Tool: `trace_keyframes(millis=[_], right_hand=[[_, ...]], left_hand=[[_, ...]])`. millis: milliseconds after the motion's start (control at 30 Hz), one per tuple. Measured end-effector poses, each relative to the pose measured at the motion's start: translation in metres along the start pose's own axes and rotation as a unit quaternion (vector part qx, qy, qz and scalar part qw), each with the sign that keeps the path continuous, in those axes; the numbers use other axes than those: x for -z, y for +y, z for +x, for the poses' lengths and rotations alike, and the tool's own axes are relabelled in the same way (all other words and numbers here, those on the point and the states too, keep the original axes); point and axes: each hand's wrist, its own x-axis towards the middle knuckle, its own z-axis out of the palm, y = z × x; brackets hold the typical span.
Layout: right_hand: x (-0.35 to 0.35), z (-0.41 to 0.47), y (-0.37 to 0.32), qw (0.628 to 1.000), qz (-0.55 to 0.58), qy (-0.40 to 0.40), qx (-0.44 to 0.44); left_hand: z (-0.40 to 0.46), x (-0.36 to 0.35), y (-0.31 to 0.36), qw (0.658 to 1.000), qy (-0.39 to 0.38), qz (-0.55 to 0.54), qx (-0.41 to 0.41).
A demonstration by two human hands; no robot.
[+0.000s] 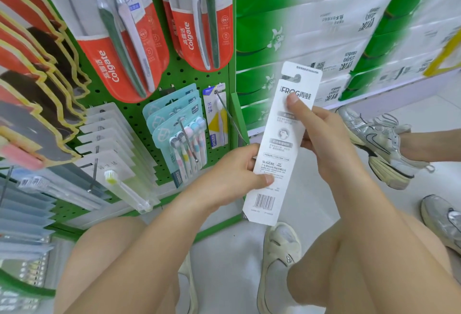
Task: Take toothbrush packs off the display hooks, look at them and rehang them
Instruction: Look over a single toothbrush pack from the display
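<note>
From the head camera, both hands hold a long white toothbrush pack point(282, 144) upright, printed back facing the viewer, off the green pegboard display point(174, 77). The left hand point(234, 171) pinches its lower edge, thumb across the print, while the right hand point(321, 136) grips its upper half, thumb near the FROG lettering. A bare display hook point(230, 116) juts from the board just left of the pack.

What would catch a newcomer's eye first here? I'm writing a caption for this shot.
The tall white FROG toothbrush pack at centre, back side up, pinched by the left hand low and the right hand higher. Then the big red Colgate packs hanging on the green pegboard, upper left.
</note>
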Motion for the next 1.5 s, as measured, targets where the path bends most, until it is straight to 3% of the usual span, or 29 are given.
trace_keyframes(millis=[167, 233, 300, 367, 433, 533, 633, 700, 767, 867, 933, 1133, 1333, 1500], right_hand=[[-0.003, 0.003, 0.003, 0.993, -0.021, 0.079, 0.082], [-0.005, 0.001, 0.005, 0.993, -0.016, 0.036, 0.114], [-0.009, -0.003, 0.005, 0.993, 0.013, -0.011, 0.118], [-0.012, -0.006, 0.002, 0.993, 0.031, -0.034, 0.113], [-0.012, -0.005, 0.002, 0.994, 0.03, -0.033, 0.099], [-0.011, -0.003, 0.004, 0.996, 0.057, 0.0, 0.066], [-0.007, 0.001, 0.009, 0.994, 0.035, -0.007, 0.099], [-0.004, 0.002, 0.008, 0.994, 0.031, -0.047, 0.094], [-0.002, 0.002, 0.007, 0.993, 0.031, -0.094, 0.072], [0.002, 0.002, 0.008, 0.984, -0.002, -0.174, 0.043], [0.002, 0.002, 0.01, 0.971, -0.055, -0.231, 0.034], [-0.001, 0.001, 0.019, 0.947, -0.147, -0.284, -0.005], [0.006, 0.003, 0.011, 0.964, -0.155, -0.211, 0.046], [-0.005, 0.011, 0.025, 0.966, -0.2, -0.154, 0.058]], left_hand=[[-0.002, -0.002, 0.002, 0.988, 0.124, 0.061, -0.062], [-0.005, -0.006, 0.002, 0.945, 0.219, 0.216, -0.115], [-0.005, -0.011, -0.003, 0.872, 0.285, 0.357, -0.178], [-0.003, -0.013, -0.004, 0.827, 0.302, 0.417, -0.226], [0.0, -0.014, -0.007, 0.805, 0.318, 0.434, -0.25], [0.0, -0.017, -0.006, 0.84, 0.261, 0.425, -0.216], [-0.003, -0.013, -0.001, 0.873, 0.238, 0.402, -0.141], [-0.006, -0.004, 0.004, 0.902, 0.277, 0.3, -0.141], [-0.008, 0.01, 0.008, 0.926, 0.322, 0.129, -0.147], [-0.013, 0.03, 0.015, 0.92, 0.369, -0.032, -0.129], [-0.015, 0.037, 0.018, 0.923, 0.355, -0.084, -0.121], [-0.011, 0.038, 0.006, 0.941, 0.305, -0.057, -0.134], [0.0, 0.023, -0.002, 0.963, 0.25, -0.006, -0.104], [0.011, 0.024, -0.011, 0.96, 0.262, 0.055, -0.083]])
